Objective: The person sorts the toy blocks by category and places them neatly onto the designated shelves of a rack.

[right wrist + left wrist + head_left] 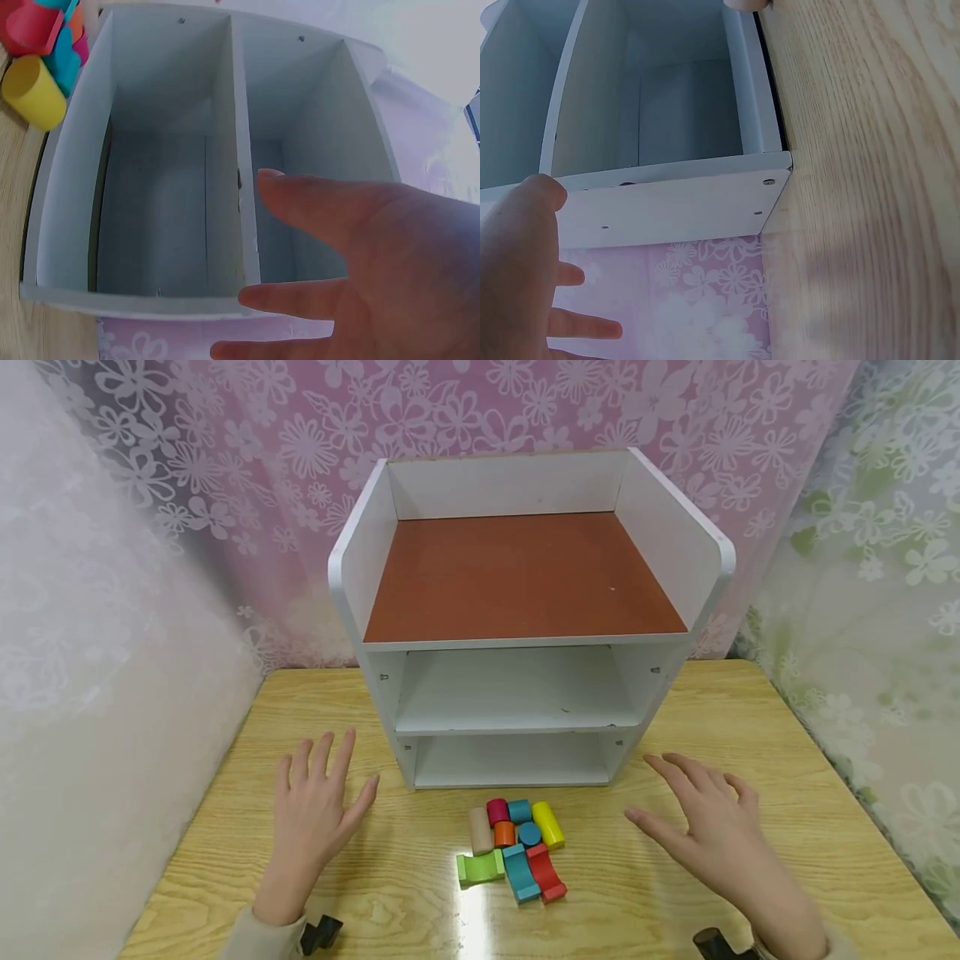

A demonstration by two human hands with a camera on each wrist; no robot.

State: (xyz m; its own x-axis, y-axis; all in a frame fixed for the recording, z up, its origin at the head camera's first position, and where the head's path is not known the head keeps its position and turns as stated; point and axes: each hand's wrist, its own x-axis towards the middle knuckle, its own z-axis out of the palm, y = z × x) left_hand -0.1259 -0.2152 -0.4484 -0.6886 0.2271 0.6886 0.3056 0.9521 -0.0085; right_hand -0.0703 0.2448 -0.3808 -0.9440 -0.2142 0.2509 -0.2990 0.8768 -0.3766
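Note:
My left hand (313, 814) hovers over the left part of the table, fingers spread and holding nothing. On the other side, my right hand (712, 831) is held with its fingers extended, also without anything in it. Between them lies a cluster of toy blocks: a yellow cylinder (548, 825), a beige cylinder (481, 831), an orange cylinder (504, 834), a magenta one (497, 812) and two blue ones (519, 812). Nearer to me are arch-shaped blocks in green (482, 867), teal (521, 874) and red (546, 874). Neither hand touches a block.
A white shelf unit (517, 724) with a brown top board (525, 577) stands behind the blocks, its two lower compartments facing me. It rests on the wood-patterned table (405, 910). Flowered curtains (480, 410) hang behind and at both sides.

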